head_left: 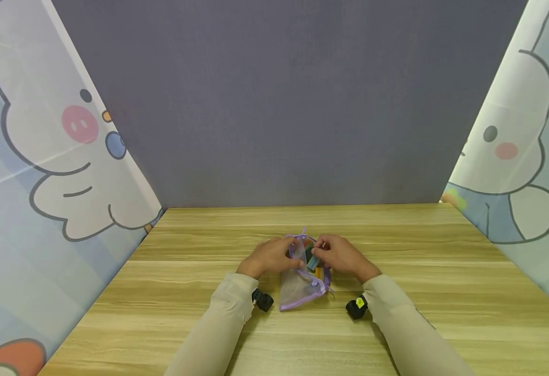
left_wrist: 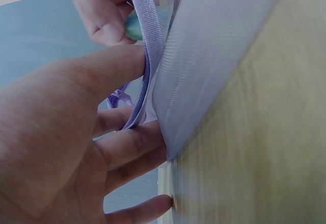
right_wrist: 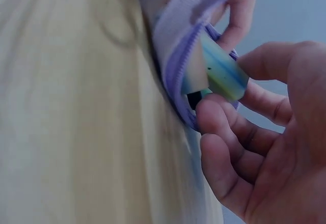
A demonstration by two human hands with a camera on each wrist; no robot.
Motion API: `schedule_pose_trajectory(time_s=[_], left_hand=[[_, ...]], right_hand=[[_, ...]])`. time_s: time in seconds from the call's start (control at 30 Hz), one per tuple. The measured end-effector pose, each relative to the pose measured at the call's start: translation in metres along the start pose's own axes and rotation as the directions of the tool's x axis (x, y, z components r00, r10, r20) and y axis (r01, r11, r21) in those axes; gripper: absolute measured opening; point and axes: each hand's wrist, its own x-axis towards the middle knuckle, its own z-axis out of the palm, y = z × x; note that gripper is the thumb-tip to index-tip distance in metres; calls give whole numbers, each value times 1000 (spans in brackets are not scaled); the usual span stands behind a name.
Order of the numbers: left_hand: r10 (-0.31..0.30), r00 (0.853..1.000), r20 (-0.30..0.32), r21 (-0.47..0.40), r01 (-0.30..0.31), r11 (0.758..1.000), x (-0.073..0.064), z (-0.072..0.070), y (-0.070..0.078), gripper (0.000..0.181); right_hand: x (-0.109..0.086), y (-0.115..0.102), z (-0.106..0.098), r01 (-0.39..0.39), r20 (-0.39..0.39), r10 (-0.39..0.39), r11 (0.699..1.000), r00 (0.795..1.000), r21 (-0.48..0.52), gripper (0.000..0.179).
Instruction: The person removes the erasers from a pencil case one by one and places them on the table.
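A see-through mesh zip pouch point(head_left: 298, 287) with purple trim lies on the table, its mouth spread open. My left hand point(head_left: 272, 256) grips the pouch by its trimmed edge; the thumb presses on the trim point(left_wrist: 151, 35) in the left wrist view, and the other fingers sit behind it. At the mouth, my right hand point(head_left: 341, 255) pinches a blue-green striped stick-like piece point(right_wrist: 223, 71) between thumb and fingers, its far end inside the pouch. Inside, a yellow-orange piece point(head_left: 319, 273) shows beside darker ones, partly covered by the mesh and hands.
The wood-grain table point(head_left: 199, 245) extends on all sides of the pouch. A dark grey panel point(head_left: 283, 104) rises behind the table. Cartoon-printed sheets flank it on the left point(head_left: 30, 156) and right point(head_left: 504, 156). Black wrist cameras hang at both wrists, close above the tabletop.
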Motion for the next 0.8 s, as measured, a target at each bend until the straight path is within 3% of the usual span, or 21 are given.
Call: schedule_pose_trajectory(time_s=[0.17, 0.33, 0.8], left_hand=[[0, 1000, -2, 3, 0, 1000, 1, 0, 0, 53], [-4, 1000, -4, 5, 4, 1000, 1, 0, 0, 53], [4, 1000, -8, 18, -4, 1000, 0, 0, 1, 58]], right_hand=[[-1, 2, -5, -19, 34, 18, 999, 999, 30, 11], [-4, 1, -12, -33, 118, 23, 996, 993, 87, 18], [-8, 4, -22, 5, 323, -58, 986, 944, 164, 33]])
